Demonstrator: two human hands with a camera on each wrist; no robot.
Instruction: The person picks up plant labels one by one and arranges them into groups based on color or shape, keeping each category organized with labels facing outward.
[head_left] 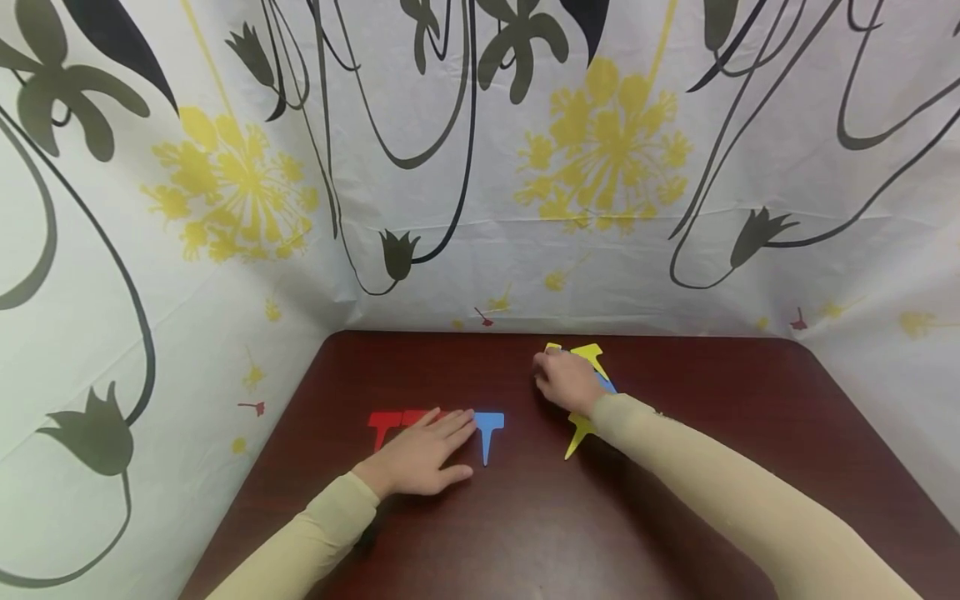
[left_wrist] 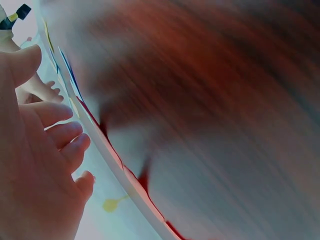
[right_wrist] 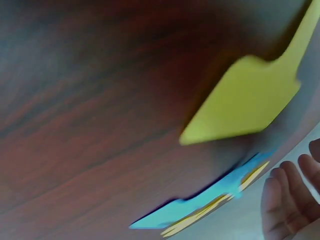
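Observation:
My left hand (head_left: 423,454) lies palm down with straight fingers over a row of red T-shaped plant labels (head_left: 386,419), partly covering them. Its fingertips reach a blue plant label (head_left: 489,422) at the row's right end. Farther back and to the right, my right hand (head_left: 566,379) has bent fingers over a loose group of labels. Around it show a yellow label (head_left: 588,352) behind, a blue label (head_left: 606,383) beside the wrist and another yellow label (head_left: 579,427) in front. In the right wrist view the fingers (right_wrist: 287,200) are bent; whether they pinch a label is hidden.
The dark red-brown table (head_left: 697,467) extends around both hands and has rounded far corners. A white curtain (head_left: 487,192) with grey and yellow plant prints hangs behind the table and along its sides.

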